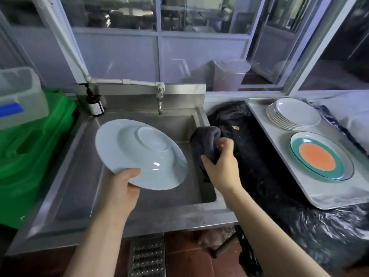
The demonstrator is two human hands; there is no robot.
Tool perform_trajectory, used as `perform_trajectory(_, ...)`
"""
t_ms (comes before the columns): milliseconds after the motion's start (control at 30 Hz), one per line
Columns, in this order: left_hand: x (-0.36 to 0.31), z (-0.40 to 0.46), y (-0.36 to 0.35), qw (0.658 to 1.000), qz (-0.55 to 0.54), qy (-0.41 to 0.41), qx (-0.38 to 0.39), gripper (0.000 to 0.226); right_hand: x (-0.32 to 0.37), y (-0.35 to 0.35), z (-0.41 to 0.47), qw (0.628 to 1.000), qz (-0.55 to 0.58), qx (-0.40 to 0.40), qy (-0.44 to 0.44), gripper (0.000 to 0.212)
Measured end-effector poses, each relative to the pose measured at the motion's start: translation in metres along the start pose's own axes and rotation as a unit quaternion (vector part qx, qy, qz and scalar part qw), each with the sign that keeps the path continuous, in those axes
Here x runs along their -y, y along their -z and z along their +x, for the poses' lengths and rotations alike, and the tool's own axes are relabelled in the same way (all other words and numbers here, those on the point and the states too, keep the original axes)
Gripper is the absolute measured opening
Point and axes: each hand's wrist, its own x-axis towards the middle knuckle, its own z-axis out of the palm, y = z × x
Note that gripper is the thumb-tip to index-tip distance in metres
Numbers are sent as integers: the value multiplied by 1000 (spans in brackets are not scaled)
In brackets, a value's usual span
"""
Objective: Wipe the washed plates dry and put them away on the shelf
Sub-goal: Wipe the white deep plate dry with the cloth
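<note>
A white deep plate (139,152) is held upside down and tilted over the steel sink (179,120), its foot ring facing me. My left hand (123,188) grips its near rim, thumb on the underside. My right hand (221,162) holds a bunched dark grey cloth (205,140) just right of the plate, not touching it. On the metal tray (279,140) to the right sit a stack of several white plates (293,114) and a plate with an orange centre and teal ring (319,156).
A tap (160,100) hangs over the sink's back wall, with a brown pump bottle (94,102) at the left corner. Green crates (34,148) and a clear box (20,96) stand left. Black plastic sheeting (259,166) covers the counter under the tray. A floor drain grate (146,256) lies below.
</note>
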Motion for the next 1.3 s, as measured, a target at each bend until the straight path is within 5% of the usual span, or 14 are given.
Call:
perform_trajectory(133,0,-4,1,998,-51,-4,-24,50,47,-35,-11,988,-72,106,85,57)
perform_trajectory(267,-5,-6,10,996,-22,-28,-85,35,71,-55,-36,982,-66,98,150,51)
perform_trajectory(500,-20,-3,20,995,-95,-35,-19,40,100,-85,-48,949,5,140,282,41)
perform_trajectory(567,-24,-1,26,995,-98,-24,-27,38,92,-84,-41,956,-10,132,263,41)
perform_trajectory(733,-37,5,46,996,-86,-36,-9,39,71,-78,-6,992,-46,106,59,39)
perform_trajectory(967,-45,-2,43,996,47,-10,79,36,100,-72,52,997,17,72,-7,34)
perform_trajectory(1167,-49,-3,40,984,139,-21,107,46,137,-58,67,980,-30,116,161,41)
perform_trajectory(1300,-44,2,31,989,112,-25,97,39,170,-61,50,926,-101,172,321,43)
